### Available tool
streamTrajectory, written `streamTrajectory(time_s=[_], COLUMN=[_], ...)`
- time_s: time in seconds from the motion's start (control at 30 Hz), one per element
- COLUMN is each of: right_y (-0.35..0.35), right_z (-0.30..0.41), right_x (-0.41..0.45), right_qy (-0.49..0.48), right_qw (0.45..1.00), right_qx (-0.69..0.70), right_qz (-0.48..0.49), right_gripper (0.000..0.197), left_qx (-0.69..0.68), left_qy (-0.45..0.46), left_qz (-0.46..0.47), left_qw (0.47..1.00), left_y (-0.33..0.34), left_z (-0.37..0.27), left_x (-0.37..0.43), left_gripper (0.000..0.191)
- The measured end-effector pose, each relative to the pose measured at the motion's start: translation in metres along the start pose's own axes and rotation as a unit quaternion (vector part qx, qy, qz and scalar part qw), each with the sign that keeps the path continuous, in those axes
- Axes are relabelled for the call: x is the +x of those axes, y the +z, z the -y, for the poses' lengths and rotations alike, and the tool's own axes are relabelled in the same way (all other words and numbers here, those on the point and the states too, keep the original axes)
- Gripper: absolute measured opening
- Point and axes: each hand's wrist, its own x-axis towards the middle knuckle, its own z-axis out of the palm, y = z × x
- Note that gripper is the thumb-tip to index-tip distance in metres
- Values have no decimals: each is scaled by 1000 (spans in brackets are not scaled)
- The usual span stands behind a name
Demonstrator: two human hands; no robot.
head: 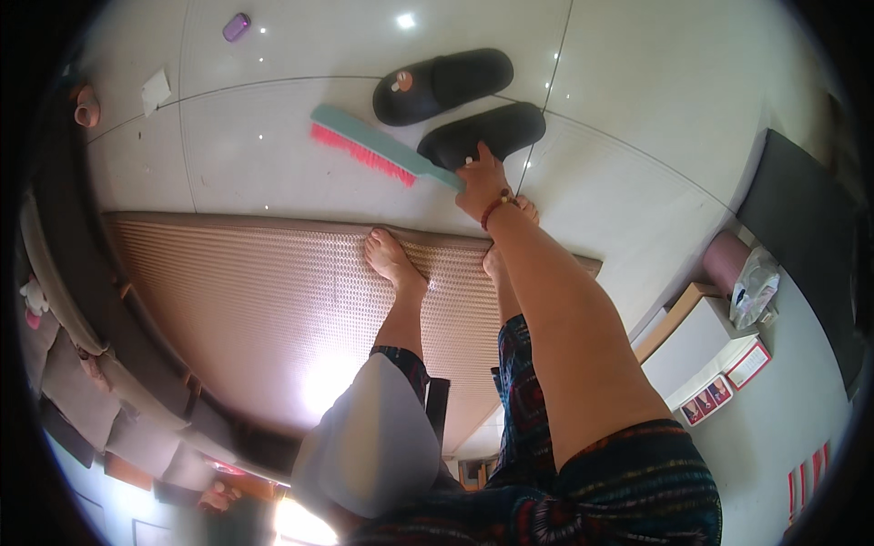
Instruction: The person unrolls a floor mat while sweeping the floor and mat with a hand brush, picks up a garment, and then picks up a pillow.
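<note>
My right hand (480, 188) grips the handle of a long brush with a pale green back (372, 142) and pink bristles. The brush points away to the left above the tiles, its bristles towards me. My index finger reaches out over one black slide slipper (495, 133); I cannot tell whether it touches it. Beside that slipper lies its pair, a second black slipper (444, 85) with a small orange and white ornament. A beaded bracelet (499, 207) circles my right wrist. My left hand is out of view.
My bare foot (388, 258) stands on a beige woven mat (259, 286). On the tiled floor (287, 170) lie a purple object (236, 27) and a white paper piece (156, 91). A sofa (75, 273) curves along the left; boxes (700, 348) and a plastic bag (754, 288) stand right.
</note>
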Motion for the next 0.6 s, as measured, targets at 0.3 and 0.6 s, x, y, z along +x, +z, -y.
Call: streamTrajectory(time_s=[0.3,0.6], right_y=[-8,-50], right_z=[-1,51], right_x=[-4,23], right_qy=[23,136], right_qw=[960,946], right_qx=[258,283], right_qz=[-108,-84], right_gripper=[32,49], left_qx=[99,29], left_qy=[37,44], left_qz=[-8,-47], left_qw=[994,997], left_y=[-3,6], left_z=[-24,-24], left_x=[-27,-27], left_gripper=[35,39])
